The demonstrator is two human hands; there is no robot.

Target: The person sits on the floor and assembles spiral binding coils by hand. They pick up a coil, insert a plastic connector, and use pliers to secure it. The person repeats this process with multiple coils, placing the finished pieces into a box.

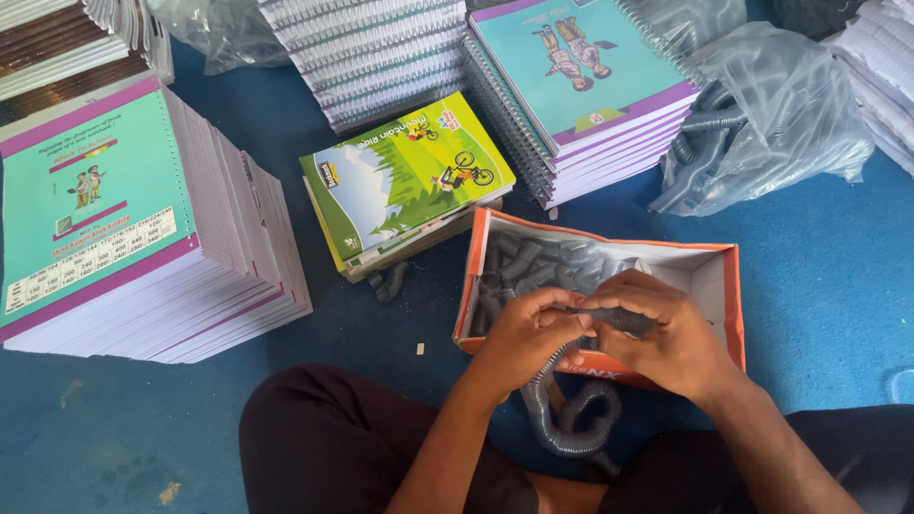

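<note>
Both hands, left hand [522, 335] and right hand [662, 335], held fingers clamped on long grey plastic spiral binding coil [571, 419], above orange cardboard box [731, 286] on blue floor [819, 276]. Box half full of coils; spiral-bound notebook stacks [581, 86] already bound.

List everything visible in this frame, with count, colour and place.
Spiral coil: one long, grey, held in both hands, hanging over the lap.
Cardboard box: one, orange rim, white inside, centre, holding more grey coils.
Teal-covered book stack: one, purple-edged, left.
Green-covered books: small pile, centre.
Spiral-bound notebooks: stack, teal cover, top right.
Plastic bag: one, clear, coils inside, right.
Floor mat: blue.
Left hand: pinching the coil.
Right hand: gripping the coil.
</note>
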